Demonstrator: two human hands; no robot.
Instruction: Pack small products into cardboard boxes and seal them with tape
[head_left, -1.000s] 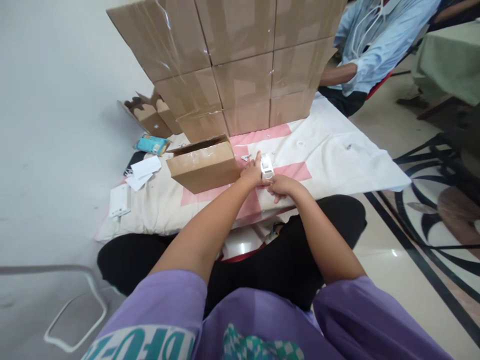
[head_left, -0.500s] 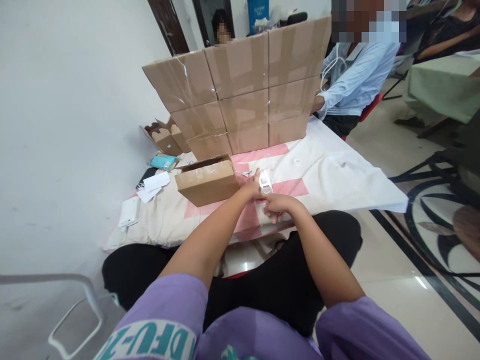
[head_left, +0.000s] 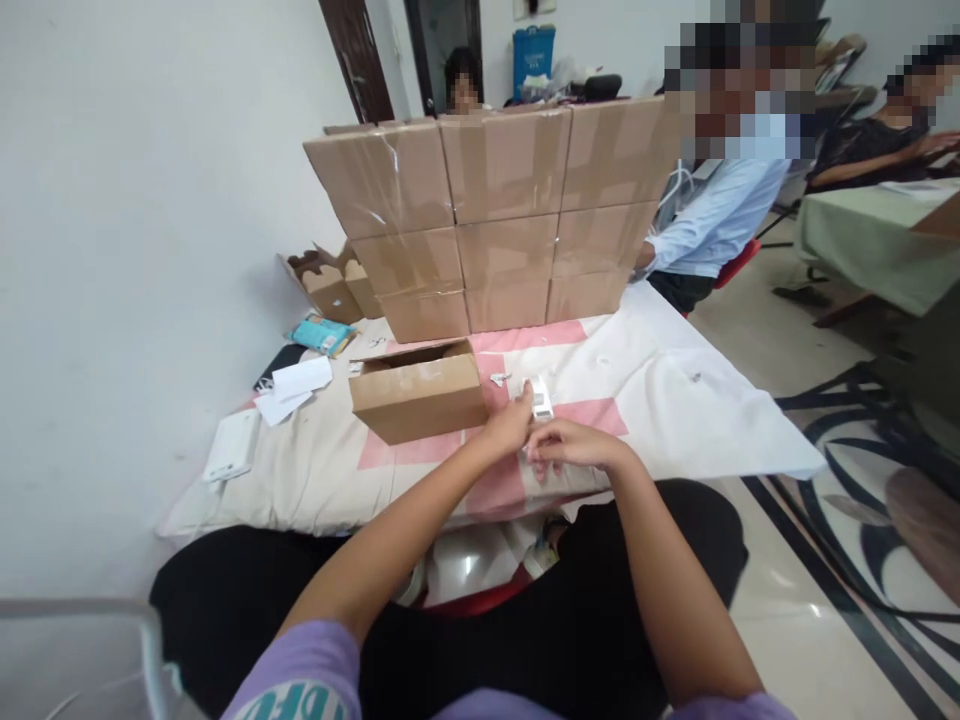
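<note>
My left hand (head_left: 514, 421) is closed on a small white object (head_left: 539, 399), seemingly a roll of labels, above the cloth-covered table. Close beside it on the right, my right hand (head_left: 564, 444) has its fingers bent and partly spread just below the white object. Whether anything thin lies between its fingertips is too small to tell. An open cardboard box (head_left: 420, 393) stands left of my hands. Behind it rises a stack of taped cardboard boxes (head_left: 506, 255). A small scrap (head_left: 499, 380) lies between the open box and the white object.
On the table's left side are a white flat box (head_left: 232, 446), white papers (head_left: 301, 378), a blue packet (head_left: 321, 334) and cut cartons (head_left: 330, 287). A person in a light blue shirt (head_left: 709, 228) sits at the back right; others are farther back.
The view has tilted up, so the table and boxes appear lower. My right hand's fingers have drawn back slightly from the white object; my left hand still has it.
</note>
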